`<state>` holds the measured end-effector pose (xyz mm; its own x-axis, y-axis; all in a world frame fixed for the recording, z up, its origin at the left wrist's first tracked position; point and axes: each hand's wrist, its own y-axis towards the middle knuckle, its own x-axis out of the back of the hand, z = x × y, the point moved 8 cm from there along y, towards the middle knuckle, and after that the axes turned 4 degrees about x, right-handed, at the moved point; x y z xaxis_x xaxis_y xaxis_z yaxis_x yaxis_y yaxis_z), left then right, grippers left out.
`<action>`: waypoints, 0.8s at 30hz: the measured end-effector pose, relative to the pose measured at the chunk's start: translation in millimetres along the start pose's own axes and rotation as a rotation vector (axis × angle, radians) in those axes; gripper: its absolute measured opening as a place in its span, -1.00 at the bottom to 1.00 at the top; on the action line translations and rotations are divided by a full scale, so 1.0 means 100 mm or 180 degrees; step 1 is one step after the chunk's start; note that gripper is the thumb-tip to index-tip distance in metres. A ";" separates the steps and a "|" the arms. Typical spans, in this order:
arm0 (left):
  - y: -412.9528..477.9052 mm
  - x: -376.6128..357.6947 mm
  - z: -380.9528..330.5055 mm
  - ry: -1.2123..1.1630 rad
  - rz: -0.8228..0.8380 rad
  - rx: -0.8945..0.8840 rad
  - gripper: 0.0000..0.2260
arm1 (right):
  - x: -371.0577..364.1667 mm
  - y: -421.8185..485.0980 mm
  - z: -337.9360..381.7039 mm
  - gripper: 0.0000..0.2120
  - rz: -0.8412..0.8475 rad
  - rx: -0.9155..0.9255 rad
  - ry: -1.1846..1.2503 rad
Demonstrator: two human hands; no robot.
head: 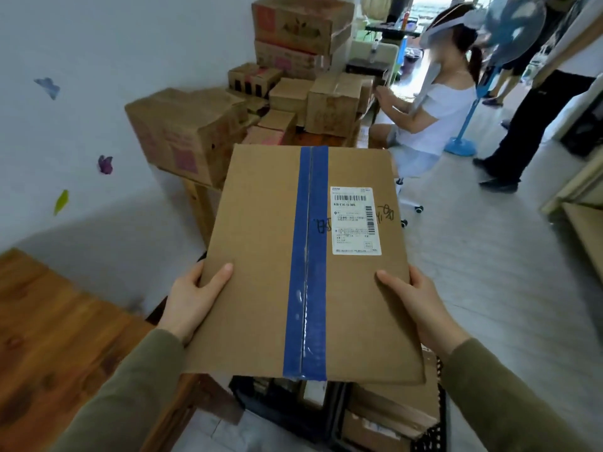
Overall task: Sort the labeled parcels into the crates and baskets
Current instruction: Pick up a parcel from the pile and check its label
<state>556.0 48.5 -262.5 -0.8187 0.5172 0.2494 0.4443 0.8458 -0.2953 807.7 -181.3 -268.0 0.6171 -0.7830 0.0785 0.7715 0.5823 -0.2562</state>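
Observation:
A large flat cardboard parcel (261, 256) fills the middle of the view, sealed lengthwise with blue tape and bearing a white shipping label (355, 220) with handwriting beside it. My left hand (192, 298) grips its left edge, thumb on top. My right hand (414, 305) grips the right edge the same way. The parcel is held in the air above black plastic crates (284, 409) that hold other cardboard parcels (391, 409), mostly hidden beneath it.
A wooden table (49, 337) lies at lower left. Ahead, a wooden stand (199, 203) carries several stacked cardboard boxes (192, 132) against the white wall. A seated person (434, 106) and a standing person (535, 109) occupy the right; grey floor (489, 272) stretches between.

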 end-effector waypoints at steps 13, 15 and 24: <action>1.14 -0.69 0.22 0.0443 0.0963 0.0258 -0.66 | 0.12 0.47 -0.67 -0.66 -0.0674 -0.0470 0.0233; 1.34 -0.78 0.28 0.0533 0.1129 0.0290 -0.63 | 0.08 0.54 -0.80 -0.66 -0.0772 -0.0590 0.0242; 1.97 -1.07 0.98 0.1148 0.1631 0.0977 -0.52 | -0.08 0.78 -1.41 -0.63 -0.0816 -0.1008 0.0206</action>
<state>696.0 147.1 -437.8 -0.3379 0.8973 0.2839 0.5760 0.4357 -0.6916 841.0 -160.9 -424.5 0.3923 -0.9120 0.1202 0.8069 0.2785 -0.5209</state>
